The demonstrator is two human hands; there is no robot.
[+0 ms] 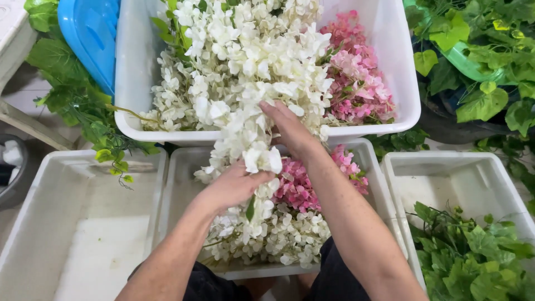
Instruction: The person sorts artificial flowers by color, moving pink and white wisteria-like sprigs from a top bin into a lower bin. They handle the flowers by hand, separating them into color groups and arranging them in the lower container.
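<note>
A long garland of white flowers [251, 120] runs nearly straight away from the person, its far end in the big white tub [402, 67] and its near end hanging into the middle tray [181, 167]. The left hand [234, 187] has its grip clenched around the strand low down. The right hand [290, 129] presses in higher up, fingers buried in blossoms; I cannot tell its grip. Pink flowers [356, 78] lie beside.

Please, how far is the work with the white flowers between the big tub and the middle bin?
Done: white and pink blooms already lie in the middle bin. In hand: the left hand and right hand grip a white flower strand trailing from the big tub. Left: the tub holds many white and pink flowers; the left bin holds none.
</note>
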